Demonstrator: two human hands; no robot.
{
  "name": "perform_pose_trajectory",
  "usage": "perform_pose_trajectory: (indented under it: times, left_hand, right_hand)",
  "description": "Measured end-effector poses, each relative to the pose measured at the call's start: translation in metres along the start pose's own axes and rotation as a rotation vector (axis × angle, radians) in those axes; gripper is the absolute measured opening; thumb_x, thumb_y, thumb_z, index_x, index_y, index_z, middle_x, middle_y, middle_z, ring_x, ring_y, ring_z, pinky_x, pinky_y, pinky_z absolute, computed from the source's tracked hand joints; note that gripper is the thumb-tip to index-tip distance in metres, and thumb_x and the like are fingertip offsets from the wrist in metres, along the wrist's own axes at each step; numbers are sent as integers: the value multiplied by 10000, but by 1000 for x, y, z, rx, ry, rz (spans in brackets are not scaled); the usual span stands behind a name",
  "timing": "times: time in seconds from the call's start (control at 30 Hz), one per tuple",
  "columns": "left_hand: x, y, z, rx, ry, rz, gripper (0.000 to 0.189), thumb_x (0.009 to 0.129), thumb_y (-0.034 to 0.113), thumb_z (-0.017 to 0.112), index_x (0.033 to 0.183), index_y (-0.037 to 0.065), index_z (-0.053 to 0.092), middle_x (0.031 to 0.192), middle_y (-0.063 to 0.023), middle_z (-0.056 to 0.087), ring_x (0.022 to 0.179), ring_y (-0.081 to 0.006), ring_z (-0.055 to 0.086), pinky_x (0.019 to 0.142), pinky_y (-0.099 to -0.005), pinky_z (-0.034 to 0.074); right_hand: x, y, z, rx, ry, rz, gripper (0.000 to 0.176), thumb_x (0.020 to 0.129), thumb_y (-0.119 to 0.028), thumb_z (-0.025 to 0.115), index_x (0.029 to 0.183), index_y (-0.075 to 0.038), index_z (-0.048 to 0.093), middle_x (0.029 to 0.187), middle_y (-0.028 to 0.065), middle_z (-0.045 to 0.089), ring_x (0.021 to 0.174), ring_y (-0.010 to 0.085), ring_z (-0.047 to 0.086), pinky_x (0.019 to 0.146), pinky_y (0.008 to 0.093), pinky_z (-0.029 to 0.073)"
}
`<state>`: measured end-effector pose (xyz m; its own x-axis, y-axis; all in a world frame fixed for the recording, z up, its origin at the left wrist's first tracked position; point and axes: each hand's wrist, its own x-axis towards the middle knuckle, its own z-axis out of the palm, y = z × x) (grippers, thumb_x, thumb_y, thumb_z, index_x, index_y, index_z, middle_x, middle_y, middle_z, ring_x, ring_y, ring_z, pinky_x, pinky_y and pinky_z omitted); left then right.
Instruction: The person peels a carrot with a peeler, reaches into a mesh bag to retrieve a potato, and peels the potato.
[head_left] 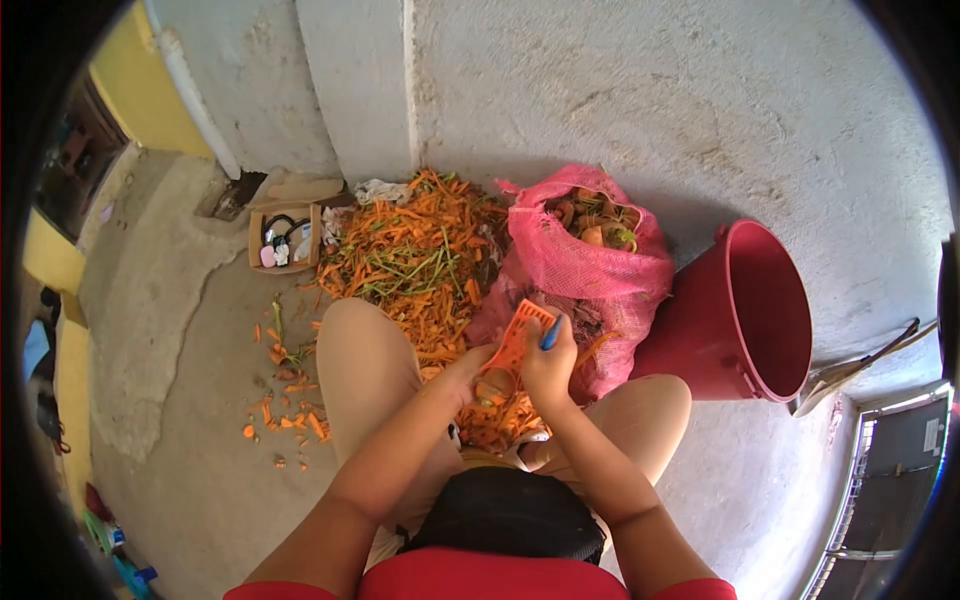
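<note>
Between my knees, my left hand [468, 374] is closed around a carrot [495, 385], whose thick end shows below the fingers. My right hand [550, 362] grips a small tool with a blue handle [551, 333]. An orange perforated piece [522, 335] lies between the two hands, and its far end reaches past them; which hand bears it is unclear. Below and beyond the hands lie orange peelings [430, 250] mixed with green stems. A pink mesh sack [575, 250] with unpeeled carrots in its mouth stands just beyond my right hand.
A dark red bucket [690, 320] leans open at the right of the sack, near the wall [650, 100]. An open cardboard box [314, 238] with small items sits left of the peelings. Carrot scraps [290, 405] are scattered on the floor left of my knee.
</note>
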<state>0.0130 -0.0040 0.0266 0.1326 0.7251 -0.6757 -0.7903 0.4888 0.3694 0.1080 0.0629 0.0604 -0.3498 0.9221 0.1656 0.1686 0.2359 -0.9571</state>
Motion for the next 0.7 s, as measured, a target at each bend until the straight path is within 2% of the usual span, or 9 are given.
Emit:
perform_pose_trajectory:
  times: [0.07,0.17,0.23,0.3,0.37,0.5,0.53,0.6,0.7]
  left_hand:
    - [2,-2,0,19,-18,-1,397,841,412,392,938,48,517,806,-71,573,653,-166,572,567,-297,490]
    - [12,-8,-7,10,-167,-28,391,860,384,357,982,37,489,803,-97,569,660,-183,573,564,-306,488]
    - [12,-9,-13,68,-341,-67,384,879,352,316,1044,33,454,802,-133,566,671,-211,572,551,-332,487]
    - [7,-9,-12,105,-358,-91,415,880,383,285,1056,38,432,782,-137,551,648,-226,558,529,-337,474]
    - [5,-6,-10,57,-393,-94,408,873,384,314,1031,33,449,783,-140,553,652,-230,562,531,-341,477]
    - [20,-5,-16,-43,-225,-29,387,853,383,378,968,30,485,752,-127,560,624,-225,569,520,-342,481]
    - [24,-6,-17,-59,-211,-27,380,848,381,392,954,30,492,742,-121,561,620,-221,573,522,-341,485]
    - [33,-8,-19,-73,-214,45,345,838,354,415,934,39,518,749,-107,578,633,-209,587,550,-338,501]
    - [12,0,0,60,111,-33,321,843,363,412,954,81,520,817,-58,581,686,-187,578,566,-312,484]
  right_hand:
    - [-2,0,1,-63,-21,39,96,797,-75,506,854,2,493,623,60,496,540,108,450,508,253,386]
    - [11,20,-5,-196,108,-157,131,797,-117,517,824,8,485,594,82,487,536,128,455,504,277,390]
    - [54,76,-35,-389,262,-31,185,797,-167,523,778,11,480,566,95,473,531,156,462,498,304,386]
    - [86,61,-67,-530,515,66,219,797,-195,521,746,14,478,543,92,454,513,174,452,483,321,372]
    - [103,91,-97,-470,639,22,199,791,-170,530,751,20,488,549,80,451,508,184,444,481,324,366]
    - [84,59,-76,-299,512,-176,159,794,-148,522,754,-2,472,589,105,469,523,181,435,505,322,370]
    - [69,55,-66,-131,339,-65,131,802,-126,515,806,5,518,630,15,475,559,105,418,517,275,372]
    - [36,25,-33,-17,213,-103,86,811,-84,477,815,-3,506,642,-4,455,605,84,427,558,239,376]
    - [-3,-3,-7,-45,88,-87,97,812,-69,471,867,9,483,700,84,539,613,136,499,582,260,414]
